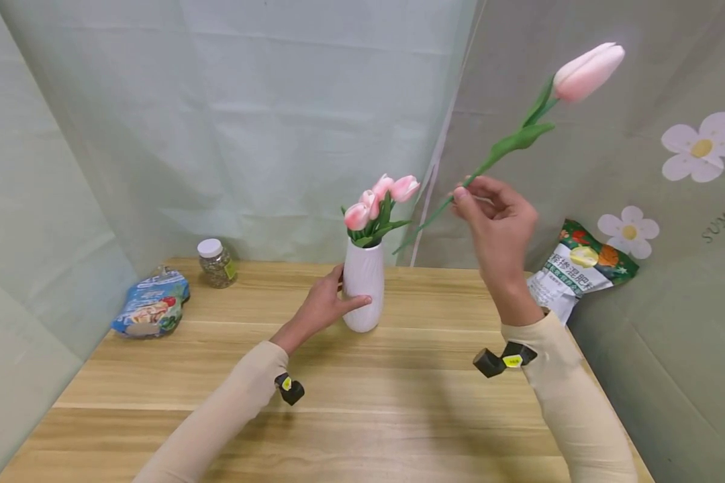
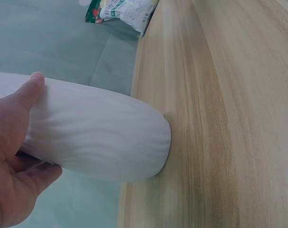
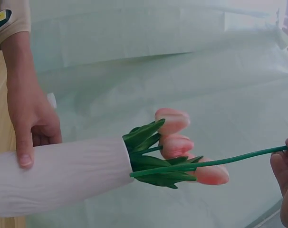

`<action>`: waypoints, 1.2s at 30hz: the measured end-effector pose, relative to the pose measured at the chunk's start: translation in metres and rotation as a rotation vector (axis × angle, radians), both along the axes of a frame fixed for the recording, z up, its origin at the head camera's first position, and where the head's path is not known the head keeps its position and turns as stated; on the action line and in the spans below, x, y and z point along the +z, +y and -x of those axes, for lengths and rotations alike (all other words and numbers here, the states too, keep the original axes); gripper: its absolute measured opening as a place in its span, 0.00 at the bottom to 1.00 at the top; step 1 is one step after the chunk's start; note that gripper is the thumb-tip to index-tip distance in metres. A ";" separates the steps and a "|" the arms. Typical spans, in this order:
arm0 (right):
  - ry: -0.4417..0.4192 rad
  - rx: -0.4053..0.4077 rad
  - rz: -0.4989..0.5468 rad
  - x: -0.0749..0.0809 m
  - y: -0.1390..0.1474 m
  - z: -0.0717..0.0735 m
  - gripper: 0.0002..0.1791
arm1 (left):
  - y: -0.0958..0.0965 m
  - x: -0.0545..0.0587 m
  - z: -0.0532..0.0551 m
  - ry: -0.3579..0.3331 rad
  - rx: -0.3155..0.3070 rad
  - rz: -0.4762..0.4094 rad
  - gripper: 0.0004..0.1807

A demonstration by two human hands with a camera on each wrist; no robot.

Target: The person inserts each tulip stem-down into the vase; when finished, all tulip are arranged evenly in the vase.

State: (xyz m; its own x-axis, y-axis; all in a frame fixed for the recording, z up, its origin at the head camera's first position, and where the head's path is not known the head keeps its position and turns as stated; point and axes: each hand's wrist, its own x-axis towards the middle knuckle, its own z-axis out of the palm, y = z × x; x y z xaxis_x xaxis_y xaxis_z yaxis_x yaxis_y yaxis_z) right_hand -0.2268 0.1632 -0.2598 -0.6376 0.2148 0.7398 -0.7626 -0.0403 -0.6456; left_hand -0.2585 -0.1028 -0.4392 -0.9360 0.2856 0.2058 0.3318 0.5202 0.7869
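A white ribbed vase (image 1: 364, 288) stands upright on the wooden table, with several pink tulips (image 1: 371, 201) and their green leaves in its mouth. My left hand (image 1: 329, 298) holds the vase around its side, thumb across the front and fingers behind. Up to the right, my right hand (image 1: 500, 218) pinches the green stem of a single pink tulip (image 1: 586, 72) between thumb and fingers. That tulip slants, bloom high at the right, its lower stem end pointing down toward the vase. In the right wrist view the stem (image 3: 220, 162) overlaps the vase's rim and leaves.
At the table's back left are a jar with a white lid (image 1: 217, 263) and a blue printed bag (image 1: 152, 303). A green and white bag (image 1: 580, 268) leans at the right edge. Pale cloth walls (image 1: 248, 134) enclose the wooden table (image 1: 362, 409).
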 end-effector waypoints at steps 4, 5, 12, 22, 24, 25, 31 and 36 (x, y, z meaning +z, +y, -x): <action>0.011 0.022 0.032 0.007 -0.005 0.000 0.09 | 0.000 0.000 0.000 -0.004 0.001 -0.001 0.51; 0.013 0.023 0.037 0.008 -0.006 0.000 0.09 | 0.000 0.001 0.000 -0.004 0.001 -0.001 0.51; 0.082 0.024 0.040 0.013 -0.015 0.005 0.06 | 0.000 0.003 -0.001 -0.002 0.004 0.005 0.51; 0.057 0.035 0.025 0.006 -0.024 0.007 0.07 | 0.000 0.003 -0.001 -0.008 0.000 0.005 0.51; 0.031 0.040 0.016 0.002 -0.026 0.007 0.08 | 0.000 0.002 -0.001 -0.005 0.002 0.006 0.51; 0.015 0.041 0.013 -0.001 -0.027 0.007 0.08 | 0.000 0.002 -0.001 -0.004 0.003 0.006 0.51; -0.041 0.009 -0.065 -0.016 -0.035 0.008 0.10 | 0.000 0.002 -0.002 -0.002 0.003 0.003 0.50; -0.077 -0.019 -0.158 -0.028 -0.040 0.010 0.09 | 0.000 0.002 -0.002 0.003 0.005 -0.001 0.49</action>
